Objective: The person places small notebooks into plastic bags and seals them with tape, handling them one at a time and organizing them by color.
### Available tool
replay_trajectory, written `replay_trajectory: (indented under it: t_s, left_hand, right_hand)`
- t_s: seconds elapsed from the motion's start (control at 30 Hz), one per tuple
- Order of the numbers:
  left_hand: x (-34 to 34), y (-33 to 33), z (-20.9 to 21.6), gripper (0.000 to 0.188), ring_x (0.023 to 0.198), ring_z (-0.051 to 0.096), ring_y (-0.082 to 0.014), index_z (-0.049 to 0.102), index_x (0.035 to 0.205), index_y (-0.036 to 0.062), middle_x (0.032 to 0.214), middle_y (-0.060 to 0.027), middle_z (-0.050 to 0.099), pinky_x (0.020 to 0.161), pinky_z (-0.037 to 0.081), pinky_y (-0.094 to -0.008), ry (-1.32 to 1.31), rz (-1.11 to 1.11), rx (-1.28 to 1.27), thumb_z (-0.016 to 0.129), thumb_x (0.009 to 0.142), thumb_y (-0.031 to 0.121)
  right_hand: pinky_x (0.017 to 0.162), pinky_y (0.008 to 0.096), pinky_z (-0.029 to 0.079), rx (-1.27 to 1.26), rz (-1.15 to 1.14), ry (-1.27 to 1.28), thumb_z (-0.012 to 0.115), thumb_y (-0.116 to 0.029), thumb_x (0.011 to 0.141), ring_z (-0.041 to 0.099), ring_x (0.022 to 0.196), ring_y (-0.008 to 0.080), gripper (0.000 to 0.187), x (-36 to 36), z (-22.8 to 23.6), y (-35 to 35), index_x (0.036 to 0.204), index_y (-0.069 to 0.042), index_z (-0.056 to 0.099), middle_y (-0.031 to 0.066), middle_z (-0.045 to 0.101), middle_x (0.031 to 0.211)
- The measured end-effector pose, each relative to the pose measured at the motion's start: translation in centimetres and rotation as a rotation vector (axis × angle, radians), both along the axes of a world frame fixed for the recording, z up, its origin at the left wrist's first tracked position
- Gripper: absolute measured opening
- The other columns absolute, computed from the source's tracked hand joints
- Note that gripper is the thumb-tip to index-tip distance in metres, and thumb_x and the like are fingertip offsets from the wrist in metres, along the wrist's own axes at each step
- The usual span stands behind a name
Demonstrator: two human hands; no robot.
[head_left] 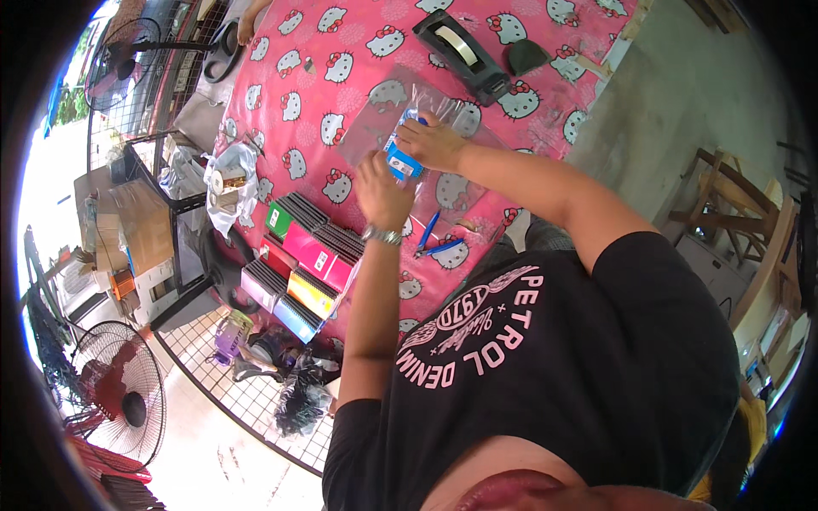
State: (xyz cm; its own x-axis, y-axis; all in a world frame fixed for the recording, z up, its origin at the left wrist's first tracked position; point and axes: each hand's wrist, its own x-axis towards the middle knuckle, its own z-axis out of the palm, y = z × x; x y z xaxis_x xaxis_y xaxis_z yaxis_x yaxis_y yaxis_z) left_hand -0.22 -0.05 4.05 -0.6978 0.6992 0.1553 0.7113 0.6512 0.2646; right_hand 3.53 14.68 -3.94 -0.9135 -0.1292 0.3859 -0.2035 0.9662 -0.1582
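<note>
Notebook (405, 162): bright blue, white-marked cover, partly hidden.

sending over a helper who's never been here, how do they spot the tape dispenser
Start from the table cover, pink with cartoon cat faces. Just beyond the right hand lies a long black tape dispenser. The pale roll set in it tells it apart from the smaller, dark rounded object beside it.

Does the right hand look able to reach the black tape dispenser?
Probably yes: the tape dispenser stands just beyond the right hand with nothing tall between them, though that hand is busy at a blue item.
</note>
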Motion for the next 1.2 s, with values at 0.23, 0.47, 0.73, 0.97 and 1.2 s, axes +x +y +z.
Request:
replay_trajectory:
  t_s: [0.23, 0.47, 0.73, 0.97, 1.2]
  left_hand:
    - [-0.1, 1.4, -7.2, 0.053, 0.106, 0.047, -0.0364, 0.047, 0.120, -0.0025, 0.113, -0.0196, 0.052, 0.092, 0.040, -0.0430, 0.013, 0.128, -0.021, 0.062, 0.071, 0.013]
    - [-1.4, 2.5, -6.1, 0.033, 0.098, 0.053, -0.0341, 0.061, 0.104, -0.0004, 0.103, -0.0180, 0.057, 0.086, 0.045, -0.0419, -0.048, 0.143, -0.065, 0.057, 0.074, 0.011]
    - [-2.8, 2.8, -4.8, 0.017, 0.073, 0.063, -0.0320, 0.070, 0.078, 0.0053, 0.080, -0.0151, 0.063, 0.066, 0.051, -0.0418, -0.086, 0.133, -0.214, 0.056, 0.075, 0.014]
    - [-1.3, 4.3, -4.7, 0.021, 0.078, 0.065, -0.0300, 0.065, 0.089, 0.0037, 0.087, -0.0140, 0.065, 0.065, 0.052, -0.0412, -0.091, 0.119, -0.421, 0.049, 0.084, 0.017]
    - [-0.5, 2.6, -6.9, 0.037, 0.089, 0.065, -0.0275, 0.049, 0.122, -0.0030, 0.113, -0.0170, 0.059, 0.071, 0.055, -0.0365, 0.044, 0.071, -0.581, 0.043, 0.088, 0.012]
  right_hand:
    - [0.098, 0.0467, 0.030, -0.030, -0.208, -0.012, 0.055, -0.017, 0.078, 0.047, 0.109, 0.0184, 0.014, -1.6, 3.7, 3.0, 0.079, -0.013, 0.068, 0.0020, 0.054, 0.108]
    - [0.105, 0.0531, 0.021, -0.195, -0.132, -0.109, 0.058, -0.025, 0.078, 0.041, 0.122, 0.0290, 0.033, 5.6, 2.6, 3.1, 0.109, -0.014, 0.061, 0.0118, 0.051, 0.124]
    - [0.111, 0.0560, 0.003, -0.037, 0.113, -0.432, 0.057, -0.052, 0.078, 0.017, 0.138, 0.0374, 0.074, 5.6, 2.0, -1.7, 0.139, -0.017, 0.036, 0.0245, 0.024, 0.145]
    - [0.110, 0.0584, 0.001, 0.059, -0.051, -0.385, 0.059, -0.052, 0.075, 0.012, 0.139, 0.0372, 0.074, 3.9, 0.7, -3.6, 0.138, -0.017, 0.039, 0.0222, 0.023, 0.146]
    - [0.098, 0.0492, 0.033, -0.550, -0.025, -0.070, 0.066, -0.032, 0.077, 0.041, 0.122, 0.0324, 0.030, 5.2, 5.2, 6.6, 0.096, -0.008, 0.067, 0.0158, 0.049, 0.127]
